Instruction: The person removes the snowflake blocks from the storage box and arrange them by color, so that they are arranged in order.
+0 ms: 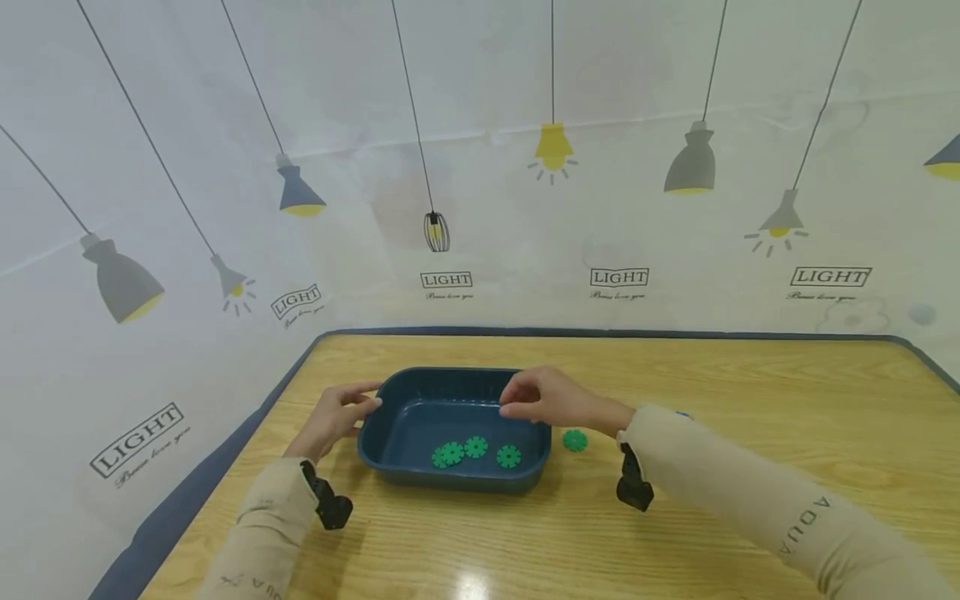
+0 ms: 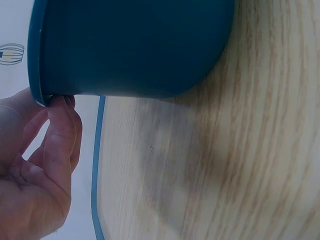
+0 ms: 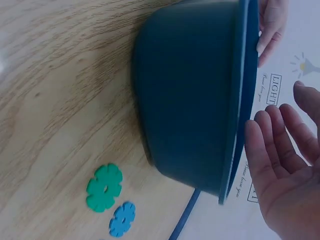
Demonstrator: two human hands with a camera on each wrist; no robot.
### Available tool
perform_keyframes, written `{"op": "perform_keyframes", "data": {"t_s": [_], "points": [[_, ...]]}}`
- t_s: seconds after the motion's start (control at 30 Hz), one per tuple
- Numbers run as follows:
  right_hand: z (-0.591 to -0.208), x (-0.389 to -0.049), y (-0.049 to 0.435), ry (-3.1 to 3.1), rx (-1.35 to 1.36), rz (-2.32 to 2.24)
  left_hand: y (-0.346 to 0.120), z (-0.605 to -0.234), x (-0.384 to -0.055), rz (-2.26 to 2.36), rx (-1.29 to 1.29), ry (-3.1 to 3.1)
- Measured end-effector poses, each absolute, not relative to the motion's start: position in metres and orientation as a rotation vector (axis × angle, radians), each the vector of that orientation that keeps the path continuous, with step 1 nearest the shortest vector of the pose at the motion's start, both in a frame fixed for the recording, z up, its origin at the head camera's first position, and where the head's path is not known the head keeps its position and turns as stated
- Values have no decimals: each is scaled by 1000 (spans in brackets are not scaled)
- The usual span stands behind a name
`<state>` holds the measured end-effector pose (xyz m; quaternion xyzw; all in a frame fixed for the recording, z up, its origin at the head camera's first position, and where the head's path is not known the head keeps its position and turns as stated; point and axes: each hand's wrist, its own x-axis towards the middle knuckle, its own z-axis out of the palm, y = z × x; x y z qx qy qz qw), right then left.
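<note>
A dark blue plastic basin (image 1: 453,479) stands on the wooden table. My left hand (image 1: 339,417) pinches its left rim, thumb on top and fingers under the lip, as the left wrist view (image 2: 42,165) of that hand shows. Over the right end of the basin hovers my right hand (image 1: 546,396). Its fingers are slightly bent, the thumb is apart from them, and the palm (image 3: 292,200) holds nothing. Several green notched flower-shaped discs (image 1: 476,447) lie on the basin floor, towards its near side.
Just right of the basin, a green notched disc (image 1: 575,440) lies on the table. A blue notched disc (image 3: 122,219) is close to it, mostly behind the right sleeve in the head view. A wall covering with printed lamps (image 1: 553,150) rises behind the table's far edge.
</note>
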<state>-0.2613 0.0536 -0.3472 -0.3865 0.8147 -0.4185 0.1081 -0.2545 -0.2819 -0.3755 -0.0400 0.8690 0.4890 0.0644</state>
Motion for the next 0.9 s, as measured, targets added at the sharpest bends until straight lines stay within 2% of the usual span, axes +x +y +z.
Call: {"op": "perform_keyframes", "data": {"t_s": [0.27, 0.9], "points": [[-359, -269, 27, 2453, -1204, -1127, -282, -377, -255, 1472, -118, 2635], [-387, -274, -13, 2376, -929, -1021, -283, -377, -255, 1493, -112, 2620]]}}
